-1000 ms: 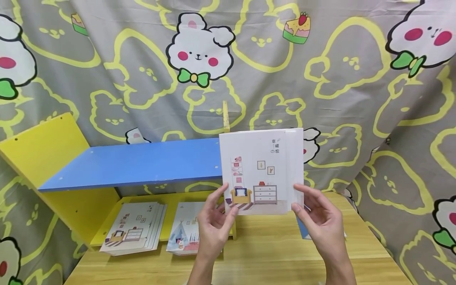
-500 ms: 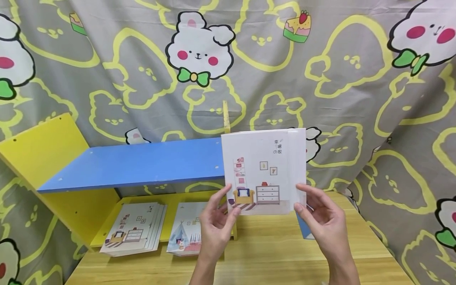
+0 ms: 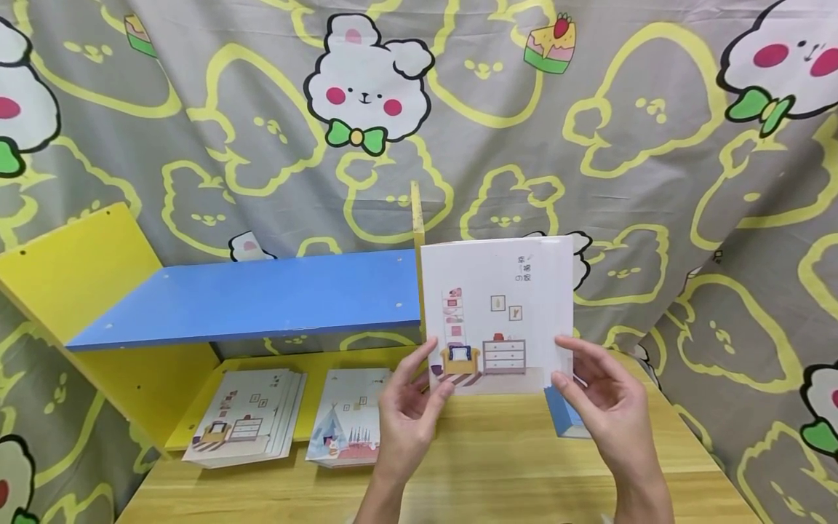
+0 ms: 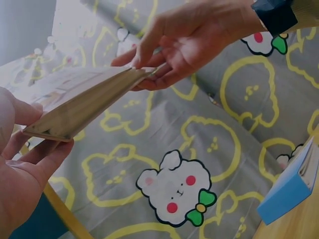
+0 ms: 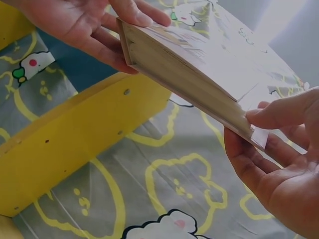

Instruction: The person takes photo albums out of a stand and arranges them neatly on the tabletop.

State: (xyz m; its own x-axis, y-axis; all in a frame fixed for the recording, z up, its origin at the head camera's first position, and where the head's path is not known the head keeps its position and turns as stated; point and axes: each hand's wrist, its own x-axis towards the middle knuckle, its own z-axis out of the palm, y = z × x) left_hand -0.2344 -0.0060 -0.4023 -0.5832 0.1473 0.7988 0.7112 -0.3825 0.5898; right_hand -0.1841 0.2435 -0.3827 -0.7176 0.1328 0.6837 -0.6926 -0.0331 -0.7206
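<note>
Book [image 3: 487, 313]: held up over the desk [image 3: 497, 466], cover toward us in the head view, in front of the shelf's right end; glare washes out the cover in both wrist views.
Left hand [image 3: 407, 411]: pinches the lower left of the book, thumb in front; we find the other fingers partly hidden behind it.
Right hand [image 3: 612, 407]: pinches the lower right likewise, its fingers half curled.
Shelf [image 3: 262, 298]: along the desk's far edge; we lose part of its right upright behind the book.
Stack [image 3: 242, 415]: on the bottom board, toward the desk's left edge; we cannot count its books.
Tent book [image 3: 347, 418]: just right of the stack, its right side covered by the left hand.
Blue book [image 3: 566, 416]: toward the desk's right edge, mostly hidden behind the right hand.
Desk: its near edge is cut off from us.
</note>
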